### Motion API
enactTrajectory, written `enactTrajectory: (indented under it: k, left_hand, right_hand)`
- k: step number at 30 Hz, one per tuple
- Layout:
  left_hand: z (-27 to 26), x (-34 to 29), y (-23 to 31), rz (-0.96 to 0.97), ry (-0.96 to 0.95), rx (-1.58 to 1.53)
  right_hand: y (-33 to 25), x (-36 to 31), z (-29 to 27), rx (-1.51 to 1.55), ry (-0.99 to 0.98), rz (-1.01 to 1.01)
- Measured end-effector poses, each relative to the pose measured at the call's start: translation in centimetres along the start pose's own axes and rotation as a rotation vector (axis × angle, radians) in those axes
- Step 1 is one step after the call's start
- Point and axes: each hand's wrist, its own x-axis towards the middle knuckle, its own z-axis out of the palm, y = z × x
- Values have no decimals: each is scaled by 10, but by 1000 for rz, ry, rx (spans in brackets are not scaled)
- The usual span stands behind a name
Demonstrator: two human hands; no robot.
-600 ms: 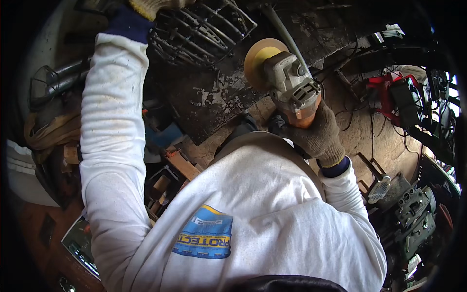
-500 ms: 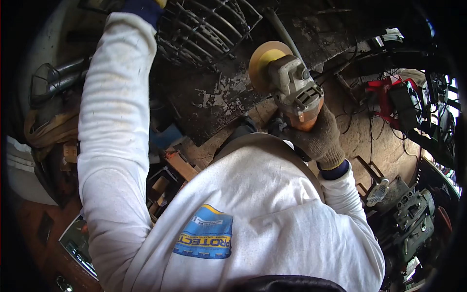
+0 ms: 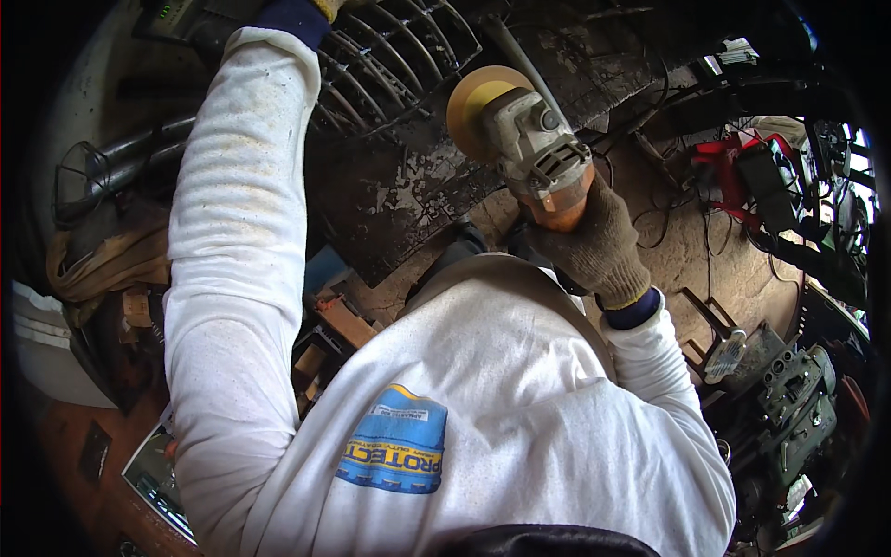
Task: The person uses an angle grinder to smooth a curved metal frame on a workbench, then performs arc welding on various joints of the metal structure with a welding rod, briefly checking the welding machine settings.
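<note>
My right hand (image 3: 594,243), in a brown knit glove, is wrapped round the rear body of an angle grinder (image 3: 538,153). The grinder has a grey metal head, an orange housing and a round yellowish disc (image 3: 481,110), which points up and left over the dark worktable (image 3: 371,200). My left arm stretches far forward. Only a gloved edge of my left hand (image 3: 329,7) shows at the top rim, beside a curved metal-bar frame (image 3: 394,56); its fingers are out of sight, so what it touches cannot be told.
A grey pipe (image 3: 515,46) lies behind the grinder. On the right are a red clamp-like object (image 3: 722,176), loose cables (image 3: 710,246) and a green-grey machine (image 3: 789,399). At left, metal tubes (image 3: 139,148) lie near brown cloth (image 3: 111,265). A wooden block (image 3: 345,320) sits below the table.
The grinder and my right hand have moved left and slightly up. My left arm has shifted right, its hand slipping further past the top rim.
</note>
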Motion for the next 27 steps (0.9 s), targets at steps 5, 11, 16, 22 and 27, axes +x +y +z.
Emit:
enactTrajectory:
  k: [5, 11, 16, 22, 27]
  left_hand:
    - [0, 3, 5, -28, -6, -69]
    - [5, 9, -5, 306, 54, 185]
    - [-15, 2, 30, 24, -38, 114]
    - [-11, -3, 26, 23, -4, -17]
    - [-14, -4, 28, -34, -77, -9]
  right_hand:
    - [8, 3, 3, -38, -45, 3]
    - [-2, -5, 0, -1, 5, -31]
    - [-1, -7, -2, -52, 41, -48]
    - [1, -5, 2, 5, 43, -42]
    - [-1, -3, 1, 52, 40, -53]
